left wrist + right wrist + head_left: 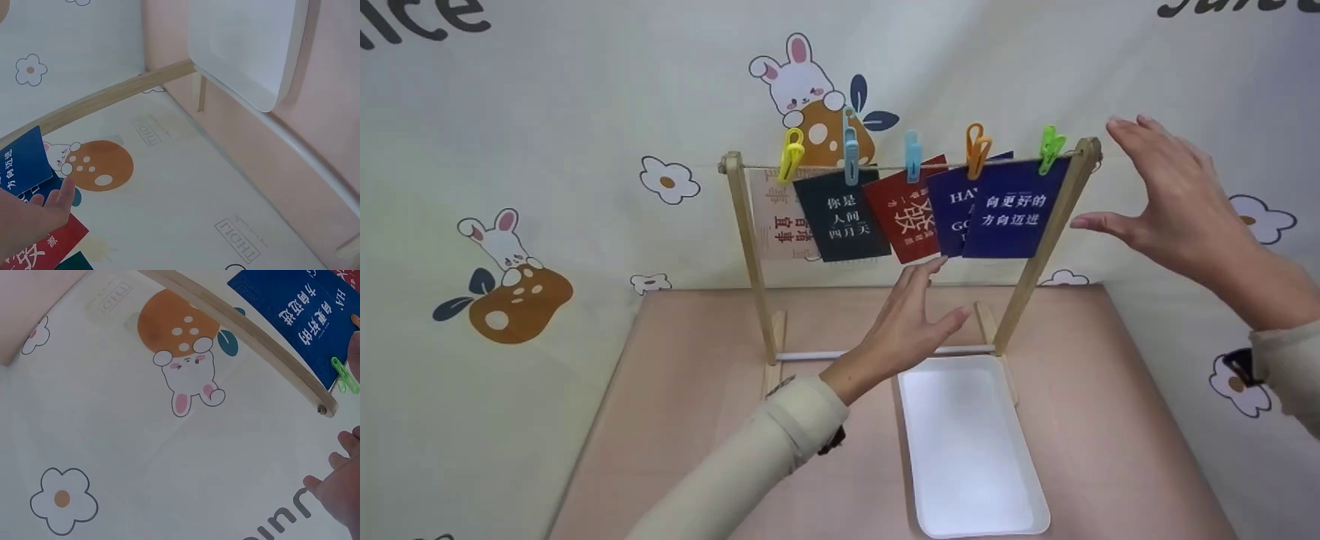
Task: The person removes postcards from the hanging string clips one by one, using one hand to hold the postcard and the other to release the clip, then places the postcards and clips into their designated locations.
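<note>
Five cards hang by small clips from a cord across a wooden rack. A blue card under a green clip overlaps a second blue card under an orange clip. Further left hang a red card, a dark green card and a pale card. My left hand is just below the red and blue cards, fingers extended, holding nothing. Beside the rack's right post, my right hand is raised with thumb and fingers spread apart, also holding nothing.
A white tray lies on the pinkish table in front of the rack's white lower bar. Behind the rack is a cloth backdrop printed with rabbits and flowers. Two blue clips and a yellow clip hold the left cards.
</note>
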{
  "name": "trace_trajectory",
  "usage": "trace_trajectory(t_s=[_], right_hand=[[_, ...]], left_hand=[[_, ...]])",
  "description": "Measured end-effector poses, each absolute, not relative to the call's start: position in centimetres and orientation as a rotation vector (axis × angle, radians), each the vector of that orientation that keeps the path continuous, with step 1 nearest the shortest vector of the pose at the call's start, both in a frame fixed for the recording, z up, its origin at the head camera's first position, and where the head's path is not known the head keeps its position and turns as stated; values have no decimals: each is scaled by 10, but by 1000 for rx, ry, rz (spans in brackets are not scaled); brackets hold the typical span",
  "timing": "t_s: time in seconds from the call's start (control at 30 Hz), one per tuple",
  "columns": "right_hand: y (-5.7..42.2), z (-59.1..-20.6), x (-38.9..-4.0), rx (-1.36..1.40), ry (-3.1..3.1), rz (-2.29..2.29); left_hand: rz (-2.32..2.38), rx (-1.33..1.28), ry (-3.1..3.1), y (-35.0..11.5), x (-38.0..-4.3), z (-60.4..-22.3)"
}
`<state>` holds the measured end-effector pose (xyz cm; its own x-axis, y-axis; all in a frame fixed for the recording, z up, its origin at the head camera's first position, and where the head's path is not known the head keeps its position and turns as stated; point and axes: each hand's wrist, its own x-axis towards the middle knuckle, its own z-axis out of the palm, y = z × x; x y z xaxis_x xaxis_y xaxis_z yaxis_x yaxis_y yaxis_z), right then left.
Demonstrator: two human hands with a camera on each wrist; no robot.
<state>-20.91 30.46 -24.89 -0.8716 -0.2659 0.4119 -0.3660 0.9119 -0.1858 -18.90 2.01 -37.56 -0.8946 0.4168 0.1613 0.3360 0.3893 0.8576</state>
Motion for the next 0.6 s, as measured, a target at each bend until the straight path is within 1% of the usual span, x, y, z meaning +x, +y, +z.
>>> trace_trajectory(t_s=[0.17,0.4,0.6], right_hand=[[295,-235,-223,507,-2727,388],[288,-226,-235,493,-2779,394],[284,-218,-246,448,-2838,451]], left_hand=[[1583,708,2537,32,-195,-367],[1652,534,2519,49,-205,-353],[1788,465,2489,61,-211,-351]])
